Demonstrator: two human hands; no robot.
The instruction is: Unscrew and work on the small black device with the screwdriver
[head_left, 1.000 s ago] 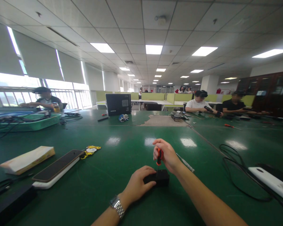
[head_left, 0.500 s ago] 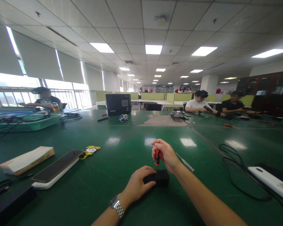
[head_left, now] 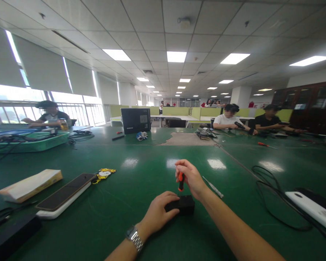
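Observation:
A small black box (head_left: 187, 206) lies on the green tabletop in front of me. My left hand (head_left: 161, 209) grips its left end, thumb on the near side and fingers over the far side. Above the box, my right hand (head_left: 189, 177) has its fingers closed around the handle of an orange and black screwdriver (head_left: 181, 182). The screwdriver stands upright, its thin shaft meeting the top of the box; the exact contact point is too small to make out. To the right of my right hand lies a slim, pale screwdriver-like tool (head_left: 213, 187).
Left are a phone (head_left: 66, 190) on a white slab, a tissue pack (head_left: 31, 184) and a green basket (head_left: 43, 142) of cables. A black cable (head_left: 271, 214) and a white device (head_left: 312, 210) lie right. A monitor (head_left: 136, 120) stands ahead. Several people sit around.
My right hand has shifted its fingers slightly around the screwdriver handle. The box and my left hand stay in place.

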